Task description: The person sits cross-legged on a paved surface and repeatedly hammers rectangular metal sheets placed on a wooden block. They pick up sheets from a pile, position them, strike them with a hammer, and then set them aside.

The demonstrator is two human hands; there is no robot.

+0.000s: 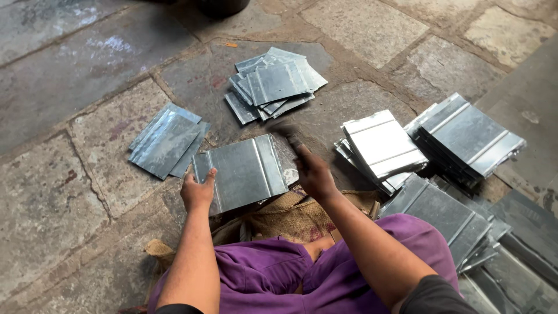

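A ribbed grey metal sheet (244, 171) lies flat in front of me on the stone floor and a burlap sack (285, 218). My left hand (197, 191) presses on its near left corner, thumb on top. My right hand (311, 171) is closed around a dark tool (286, 135) that is blurred by motion, above the sheet's right edge. I cannot tell what kind of tool it is. My purple-clad legs fill the bottom of the view.
Piles of similar metal sheets lie around: one at the left (165, 142), one farther ahead (273, 84), and several stacks at the right (383, 145) (468, 136) (442, 212). The stone floor (70, 75) has uneven slabs. A dark round object (221, 6) stands at the top edge.
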